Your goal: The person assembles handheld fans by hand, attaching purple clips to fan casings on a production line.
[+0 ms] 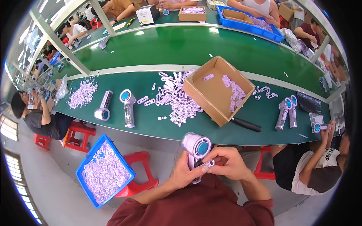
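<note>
Centrally, I have a lilac handheld fan (196,145) with a blue hub, held head-up before the maroon-shirted torso, just off the table's near edge. Left hand (183,171) is curled about its handle, thumb reaching to a small lilac loop-shaped piece (208,164); right hand (228,162) has thumb and forefinger closed narrowly around that piece, against the handle. Beyond, on the green table (222,137): a pile of lilac pieces (177,98), and against its right side a tilted cardboard box (211,88) with more inside; a black handle (247,124) juts from under it. I count two similar units lying left of the pile, and a pair (287,113) right of the box. Lower left, a blue tray (117,153) heaped with tiny lilac parts rests on a red stool (141,155). Far right, a co-worker (320,169) handles another fan; a green surface (162,49) runs behind the table.
</note>
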